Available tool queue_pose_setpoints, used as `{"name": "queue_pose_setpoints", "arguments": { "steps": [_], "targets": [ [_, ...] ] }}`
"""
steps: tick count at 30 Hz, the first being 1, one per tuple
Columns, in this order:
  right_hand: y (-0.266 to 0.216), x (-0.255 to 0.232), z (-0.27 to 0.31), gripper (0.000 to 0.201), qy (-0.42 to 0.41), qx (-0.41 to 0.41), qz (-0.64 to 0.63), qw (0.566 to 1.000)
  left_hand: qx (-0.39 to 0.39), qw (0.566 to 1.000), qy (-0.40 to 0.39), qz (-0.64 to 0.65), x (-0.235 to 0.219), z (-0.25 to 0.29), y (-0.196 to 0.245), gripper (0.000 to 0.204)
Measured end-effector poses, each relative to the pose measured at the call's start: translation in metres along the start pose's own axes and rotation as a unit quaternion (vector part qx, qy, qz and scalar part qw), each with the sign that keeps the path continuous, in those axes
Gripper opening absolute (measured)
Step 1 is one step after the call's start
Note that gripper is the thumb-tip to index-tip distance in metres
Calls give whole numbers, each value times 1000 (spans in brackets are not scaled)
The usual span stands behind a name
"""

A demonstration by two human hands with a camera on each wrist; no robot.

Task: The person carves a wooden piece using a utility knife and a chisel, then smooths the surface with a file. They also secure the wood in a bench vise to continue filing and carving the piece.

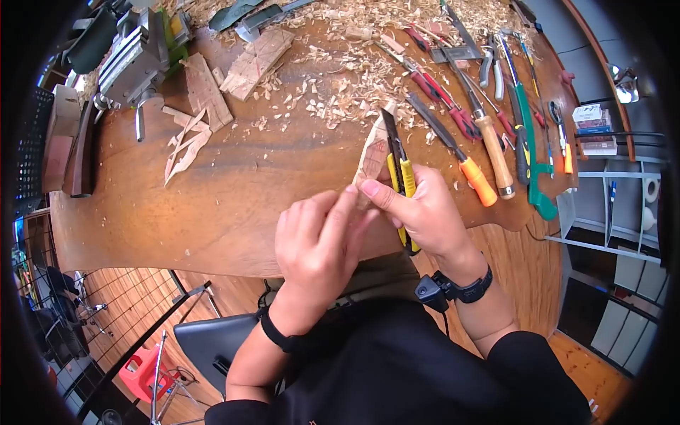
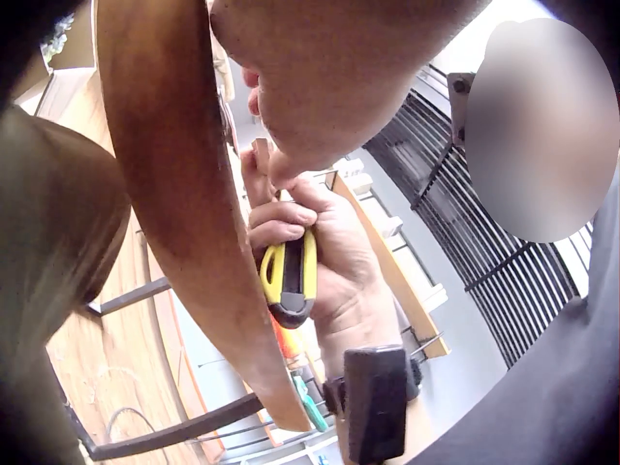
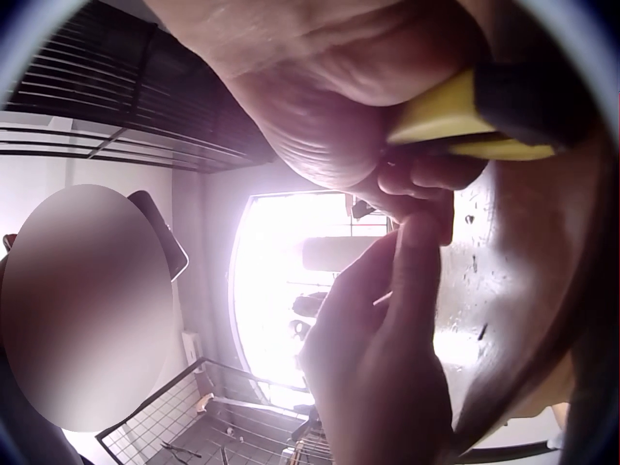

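In the head view, a yellow and black utility knife [image 1: 406,177] lies in the grip of my right hand [image 1: 433,212], its dark blade pointing away from me. The blade runs along the right side of a thin, pointed piece of wood [image 1: 374,157] with pencil lines on it. My left hand [image 1: 312,234] pinches the near end of this wood, and the right thumb presses there too. From the left wrist, the knife's rounded butt [image 2: 291,310] shows below the curled right fingers. In the right wrist view the knife's handle [image 3: 441,121] crosses the right palm.
Wood shavings [image 1: 340,78] cover the far part of the wooden table [image 1: 234,227]. Chisels, files, pliers and a green-handled saw [image 1: 528,142] lie at the right. A metal vise [image 1: 134,67] stands at the far left, near flat wood blocks [image 1: 258,64] and cut wood pieces [image 1: 190,152].
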State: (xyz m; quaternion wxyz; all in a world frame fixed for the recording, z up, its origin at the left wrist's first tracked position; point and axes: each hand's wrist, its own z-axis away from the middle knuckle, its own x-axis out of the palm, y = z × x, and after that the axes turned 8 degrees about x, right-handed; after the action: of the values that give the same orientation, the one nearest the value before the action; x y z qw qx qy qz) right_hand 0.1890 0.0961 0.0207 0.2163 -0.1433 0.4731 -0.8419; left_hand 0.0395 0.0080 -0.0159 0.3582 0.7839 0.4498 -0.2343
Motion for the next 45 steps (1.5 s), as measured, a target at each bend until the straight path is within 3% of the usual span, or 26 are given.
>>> {"name": "queue_pose_setpoints", "arguments": {
  "steps": [2,6,22,24,25,27,28,30,32,34,36,38,44,45],
  "targets": [
    [5,-6,-1,22,-20,32,-7,999,-125,987,16,105,1,-3,6,45],
    [13,-10,-3,21,-48,19,-28,998,-168,975,-40,139,9,3,11,48],
    [20,-18,-4,20,-47,0,-112,993,-175,982,0,70,3,13,17,36],
    [20,-18,-4,20,-50,2,-119,992,-251,959,16,129,3,17,18,27],
    [19,-19,-5,20,-55,4,-109,992,-247,960,12,127,2,15,19,27],
    [18,-19,-5,20,-61,6,-105,993,-374,895,52,239,-3,9,22,21],
    [18,-19,-6,21,-64,8,-94,993,-372,896,48,236,-6,5,22,21],
    [18,-19,-7,21,-67,8,-88,994,-436,842,59,312,-12,-4,20,31],
    [19,-18,-7,20,-67,6,-88,994,-449,836,47,311,-17,-9,15,35],
    [19,-17,-8,21,-66,4,-89,994,-484,774,66,403,-21,-6,5,35],
    [20,-18,-8,21,-65,3,-88,994,-490,760,73,422,-23,-6,2,35],
    [20,-17,-8,21,-68,8,-79,995,-517,715,103,458,-27,-8,2,34],
    [17,6,-7,22,-170,139,-128,967,-512,697,125,486,-28,-1,1,35],
    [21,8,-15,22,-138,74,-131,979,-510,701,122,484,-28,-1,2,35]
  ]
}}
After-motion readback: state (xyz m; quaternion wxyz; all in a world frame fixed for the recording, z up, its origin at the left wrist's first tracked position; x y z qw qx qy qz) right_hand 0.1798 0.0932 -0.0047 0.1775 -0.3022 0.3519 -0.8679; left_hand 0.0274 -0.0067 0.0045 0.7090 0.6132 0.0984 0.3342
